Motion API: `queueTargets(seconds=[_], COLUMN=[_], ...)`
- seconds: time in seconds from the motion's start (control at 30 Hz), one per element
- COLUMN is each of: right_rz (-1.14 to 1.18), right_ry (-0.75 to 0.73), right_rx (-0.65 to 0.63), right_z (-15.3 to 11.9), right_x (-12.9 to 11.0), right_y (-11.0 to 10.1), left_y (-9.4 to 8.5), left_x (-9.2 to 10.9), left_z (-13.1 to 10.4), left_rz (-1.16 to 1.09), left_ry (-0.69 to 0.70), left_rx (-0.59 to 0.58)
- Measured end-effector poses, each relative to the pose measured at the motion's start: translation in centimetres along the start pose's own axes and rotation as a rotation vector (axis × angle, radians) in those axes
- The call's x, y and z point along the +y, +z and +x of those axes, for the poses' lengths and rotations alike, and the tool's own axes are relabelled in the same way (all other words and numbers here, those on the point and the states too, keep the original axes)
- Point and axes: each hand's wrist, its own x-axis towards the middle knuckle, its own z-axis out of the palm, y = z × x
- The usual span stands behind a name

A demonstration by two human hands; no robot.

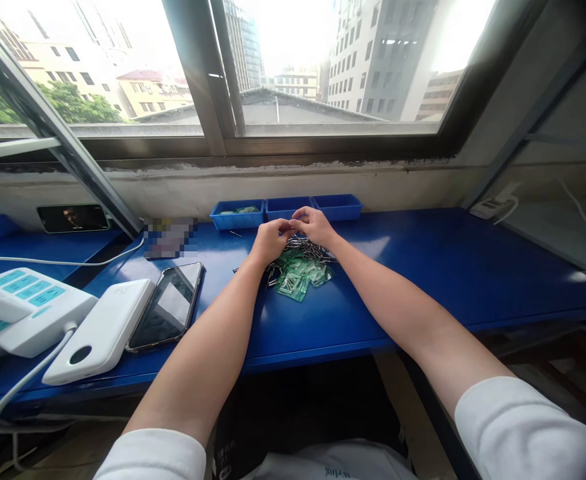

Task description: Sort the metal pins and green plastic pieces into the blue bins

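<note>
My left hand point(271, 240) and my right hand point(313, 227) meet above a pile of small dark metal pieces point(309, 249) on the blue table. The fingers of both hands are pinched together at the fingertips; whatever is between them is too small to make out. Several small green plastic packets point(297, 275) lie just in front of the pile, nearer to me. Behind my hands stand three blue bins: the left bin point(237, 217) holds some green packets, while the insides of the middle bin point(289, 205) and the right bin point(340, 212) hardly show.
On the blue table point(433, 267), a black phone point(170, 303), a white power bank point(103, 327) and a white power strip point(33, 307) with cables lie to the left. Another phone point(73, 218) leans at the back left. A window runs behind.
</note>
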Motion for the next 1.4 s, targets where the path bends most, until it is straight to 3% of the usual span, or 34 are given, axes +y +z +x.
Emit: queueTargets(seconds=[0.27,0.6,0.7,0.8,0.87,0.97,1.1,1.23,1.3,1.4], right_rz=[0.094,0.149,-0.052,-0.493,-0.794,-1.05,-1.166,-1.16,-1.134,-1.079], right_ry=[0.001,0.066,0.048,-0.003,-0.01,0.091,0.253,0.325,0.302,0.147], right_rx=[0.013,0.097,0.196,0.32,0.347,0.316,0.254,0.208,0.217,0.293], right_z=[-0.3,0.0,0.2,0.0,-0.2,-0.4,-0.4,-0.2,-0.2,-0.2], right_x=[-0.8,-0.6,-0.3,-0.2,-0.1,0.2,0.6,1.0,1.2,1.3], right_y=[0.0,-1.0,-1.4,-2.2,-2.8,-3.5,-4.1,-4.5,-4.5,-4.2], left_y=[0.0,-0.2,0.0,-0.1,-0.2,-0.4,-0.3,-0.2,-0.2,-0.3], left_x=[-0.3,-0.4,-0.7,-1.1,-1.3,-1.2,-1.2,-1.3,-1.3,-1.2], left_z=[0.1,0.2,0.3,0.5,0.5,0.3,0.2,0.2,0.2,0.2], left_rz=[0.037,0.112,0.124,0.177,0.237,0.335,0.416,0.441,0.458,0.495], left_ry=[-0.09,-0.122,-0.156,-0.213,-0.247,-0.29,-0.277,-0.251,-0.247,-0.24], left_rx=[0.082,0.074,0.103,0.139,0.129,0.074,0.027,0.016,0.004,-0.021])
